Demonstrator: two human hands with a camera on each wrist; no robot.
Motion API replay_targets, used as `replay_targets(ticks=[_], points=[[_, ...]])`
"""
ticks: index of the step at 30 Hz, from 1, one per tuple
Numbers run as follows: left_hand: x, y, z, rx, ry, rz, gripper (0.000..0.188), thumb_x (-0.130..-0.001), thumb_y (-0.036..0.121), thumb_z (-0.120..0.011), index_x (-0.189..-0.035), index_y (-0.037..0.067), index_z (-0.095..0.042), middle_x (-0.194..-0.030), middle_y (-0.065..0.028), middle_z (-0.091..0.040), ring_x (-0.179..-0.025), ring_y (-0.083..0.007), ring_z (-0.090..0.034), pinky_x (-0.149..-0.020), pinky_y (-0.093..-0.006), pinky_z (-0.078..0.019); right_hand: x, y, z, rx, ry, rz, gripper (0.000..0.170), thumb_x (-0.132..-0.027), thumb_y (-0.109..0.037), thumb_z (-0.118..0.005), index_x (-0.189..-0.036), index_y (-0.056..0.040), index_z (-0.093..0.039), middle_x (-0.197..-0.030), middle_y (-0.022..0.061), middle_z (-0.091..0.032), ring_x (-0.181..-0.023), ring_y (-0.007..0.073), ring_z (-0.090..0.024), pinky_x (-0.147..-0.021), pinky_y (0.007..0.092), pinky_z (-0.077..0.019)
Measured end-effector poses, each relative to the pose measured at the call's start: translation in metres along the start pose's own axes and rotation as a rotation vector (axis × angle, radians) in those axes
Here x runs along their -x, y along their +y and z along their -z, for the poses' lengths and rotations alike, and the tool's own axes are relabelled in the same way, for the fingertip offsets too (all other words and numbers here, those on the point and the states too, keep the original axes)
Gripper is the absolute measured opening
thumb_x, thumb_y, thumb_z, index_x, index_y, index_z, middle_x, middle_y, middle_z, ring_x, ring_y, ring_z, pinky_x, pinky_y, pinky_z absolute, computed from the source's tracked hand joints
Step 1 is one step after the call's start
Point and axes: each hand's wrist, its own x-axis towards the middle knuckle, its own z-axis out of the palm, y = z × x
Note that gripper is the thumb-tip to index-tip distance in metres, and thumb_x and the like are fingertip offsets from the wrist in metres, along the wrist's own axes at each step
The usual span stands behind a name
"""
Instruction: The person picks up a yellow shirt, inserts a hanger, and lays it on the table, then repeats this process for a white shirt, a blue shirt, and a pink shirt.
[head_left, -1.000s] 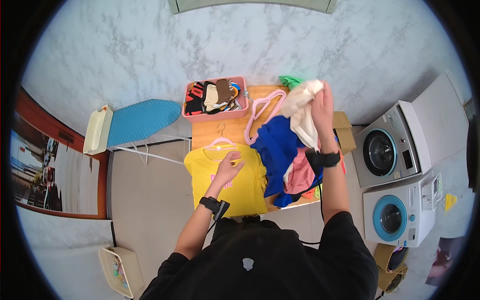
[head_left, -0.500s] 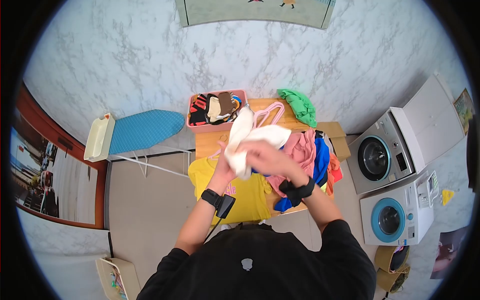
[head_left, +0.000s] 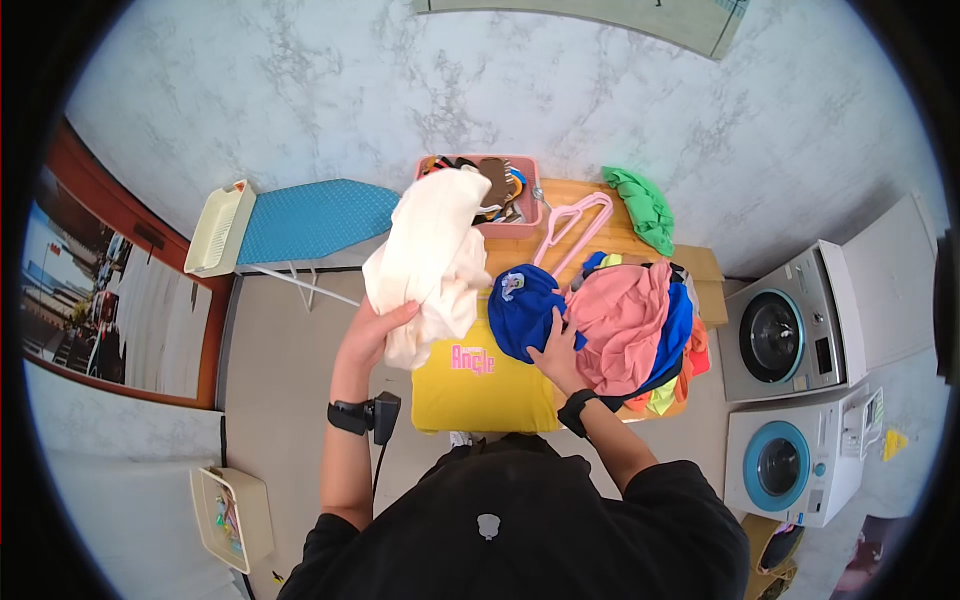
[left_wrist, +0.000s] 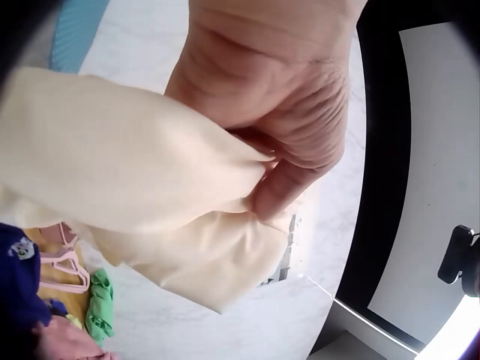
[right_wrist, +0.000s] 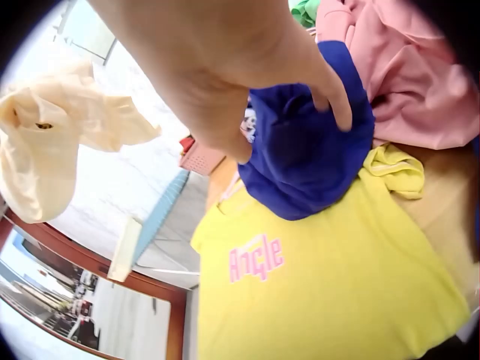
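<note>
Head view: the left hand [head_left: 374,335] pinched a crumpled cream cloth garment [head_left: 430,230] between thumb and fingers, raised above the bench [head_left: 600,240]; a firm pinch suited such limp fabric. Over the flat yellow T-shirt with pink lettering [head_left: 480,400], the right hand [head_left: 562,362] touched a bunched blue cloth garment [head_left: 515,325], fingers spread part open; light pressure seemed best to avoid creasing the shirt

This is a room for washing clothes. A silver washing machine [head_left: 772,335] and a white washing machine [head_left: 782,467], both with round doors, stand by one wall. A blue ironing board [head_left: 320,215] is on the other side. In the middle, a wooden table [head_left: 622,236] has a heap of clothes [head_left: 625,320] and pink hangers [head_left: 580,226] on it. I can't tell if it is in a home.
</note>
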Motion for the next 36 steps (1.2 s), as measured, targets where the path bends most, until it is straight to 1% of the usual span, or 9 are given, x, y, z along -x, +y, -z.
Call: replay_targets(ticks=[3,7,8,11,18,20,24,29,36], points=[[0.024,-0.027,0.029,-0.016,0.116,0.019,0.062,-0.087,0.009,-0.067,-0.140,-0.001,-0.036,-0.133,-0.0124,-0.052,-0.121,-0.0236,-0.053,-0.102,-0.0367,-0.0418,-0.020,-0.015,0.012,-0.148,-0.215,-0.113,0.117,-0.063,-0.010,-0.084,-0.151,-0.0122,-0.007,-0.152,0.0315,-0.002,-0.112,0.0470,-0.054,-0.092,0.0443,-0.0490],[0.048,-0.057,0.044,0.034,0.203,0.109,0.057,-0.091,0.018,-0.065,-0.138,0.000,-0.039,-0.131,-0.0119,-0.054,-0.121,-0.0220,-0.052,-0.102,-0.0380,-0.0425,-0.039,0.029,-0.033,-0.384,-0.454,-0.406,0.105,-0.073,-0.014,-0.073,-0.150,-0.0062,-0.004,-0.122,0.0339,-0.055,-0.098,0.0468,-0.062,-0.086,0.0428,-0.0533],[0.054,-0.062,0.048,-0.024,0.216,0.137,0.054,-0.092,0.019,-0.064,-0.137,0.000,-0.040,-0.131,-0.0111,-0.054,-0.121,-0.0216,-0.052,-0.102,-0.0379,-0.0423,-0.044,0.033,-0.042,-0.389,-0.361,-0.431,0.080,-0.078,-0.016,-0.065,-0.145,-0.0005,-0.025,-0.096,0.0244,-0.067,-0.082,0.0379,-0.067,-0.076,0.0392,-0.0564],[0.065,-0.075,0.062,-0.063,0.254,0.163,0.049,-0.095,0.023,-0.061,-0.134,0.001,-0.044,-0.127,-0.0093,-0.057,-0.118,-0.0197,-0.054,-0.100,-0.0364,-0.0433,-0.074,0.036,-0.018,-0.901,-0.430,-0.509,0.052,-0.081,-0.014,-0.060,-0.128,0.0034,-0.047,-0.092,0.0153,-0.066,-0.069,0.0229,-0.066,-0.066,0.0341,-0.0566],[0.069,-0.084,0.069,0.190,0.314,0.114,0.050,-0.098,0.030,-0.056,-0.136,0.001,-0.042,-0.131,-0.0085,-0.054,-0.121,-0.0192,-0.052,-0.103,-0.0364,-0.0408,-0.118,0.099,0.152,-0.300,0.328,0.024,0.034,-0.086,-0.010,-0.057,-0.118,0.0030,-0.058,-0.099,0.0048,-0.063,-0.084,0.0109,-0.057,-0.076,0.0244,-0.0480],[0.064,-0.082,0.060,0.126,0.270,0.099,0.052,-0.098,0.031,-0.054,-0.137,0.001,-0.040,-0.133,-0.0085,-0.052,-0.122,-0.0194,-0.050,-0.104,-0.0365,-0.0400,-0.105,0.093,0.212,-0.813,0.311,-0.090,0.029,-0.087,-0.002,-0.053,-0.114,0.0035,-0.060,-0.099,0.0046,-0.064,-0.085,0.0095,-0.060,-0.074,0.0229,-0.0488],[0.046,-0.092,0.047,0.059,0.142,0.022,0.055,-0.100,0.032,-0.050,-0.142,0.001,-0.032,-0.140,-0.0098,-0.045,-0.128,-0.0223,-0.045,-0.107,-0.0395,-0.0377,-0.069,0.120,0.250,-0.342,0.343,-0.263,0.029,-0.081,-0.008,-0.061,-0.109,-0.0014,-0.065,-0.086,0.0061,-0.066,-0.072,0.0125,-0.060,-0.068,0.0226,-0.0484],[0.034,-0.110,0.049,0.211,0.311,0.074,0.056,-0.101,0.035,-0.045,-0.142,0.001,-0.031,-0.142,-0.0118,-0.044,-0.129,-0.0226,-0.045,-0.108,-0.0394,-0.0379,-0.025,0.137,0.197,0.520,0.482,-0.675,0.052,-0.077,-0.014,-0.062,-0.126,-0.0021,-0.052,-0.112,0.0228,-0.059,-0.101,0.0369,-0.058,-0.090,0.0446,-0.0464],[0.044,-0.111,0.051,0.149,0.383,0.193,0.057,-0.102,0.039,-0.042,-0.142,-0.001,-0.034,-0.140,-0.0120,-0.047,-0.127,-0.0236,-0.047,-0.107,-0.0385,-0.0376,-0.072,0.042,0.100,-0.055,0.477,0.131,0.036,-0.074,-0.002,-0.061,-0.109,-0.0022,-0.059,-0.108,0.0144,-0.059,-0.104,0.0336,-0.056,-0.092,0.0428,-0.0444]])
